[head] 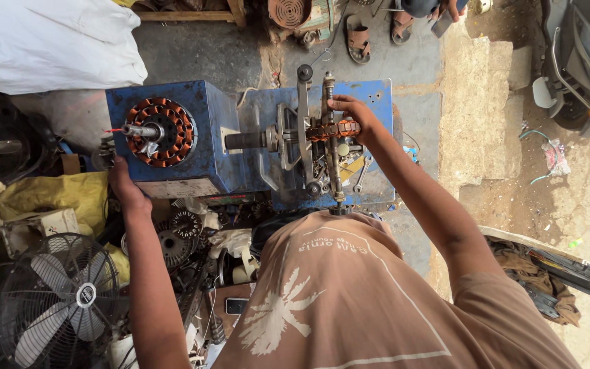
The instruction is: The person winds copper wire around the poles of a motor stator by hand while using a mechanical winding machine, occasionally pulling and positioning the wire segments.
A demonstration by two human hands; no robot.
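Mid coil-winding step, judged: right hand [351, 113] pinched copper coil [332, 129] on winder frame [304, 130]; left hand [125, 188] at blue machine [172, 147] edge, grip hidden. Next needed steady feed.

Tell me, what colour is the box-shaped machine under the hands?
Blue machine, with worn paint, seen in the head view.

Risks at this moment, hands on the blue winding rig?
1. The right hand grips the copper-wound stator on the winder's shaft; if it turns, the fingers could be caught against the upright metal frame.
2. The left hand sits at the blue box edge, beside the cluttered parts pile; a bump could topple pieces.
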